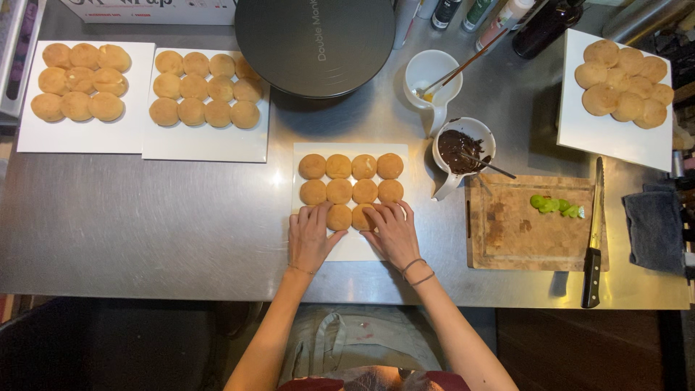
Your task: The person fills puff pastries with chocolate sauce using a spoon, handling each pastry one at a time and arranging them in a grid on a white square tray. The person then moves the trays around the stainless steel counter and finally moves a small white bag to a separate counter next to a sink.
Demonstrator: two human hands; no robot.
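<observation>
A white square plate (352, 250) lies in the middle of the steel table with several round golden buns (351, 178) set in rows on it. My left hand (311, 237) rests flat on the plate's lower left, fingers touching a bun in the bottom row (339, 216). My right hand (392, 233) lies on the plate's lower right, its fingers over another bottom-row bun (361, 215). Neither hand grips anything.
More buns sit on white plates at far left (79, 134), left of centre (206, 141) and at upper right (615, 137). A black round lid (315, 43), a white jug with a stick (432, 80), a chocolate-filled jug (463, 148), a cutting board (528, 232) with green slices, a knife (594, 246) and a grey cloth (655, 228) stand around.
</observation>
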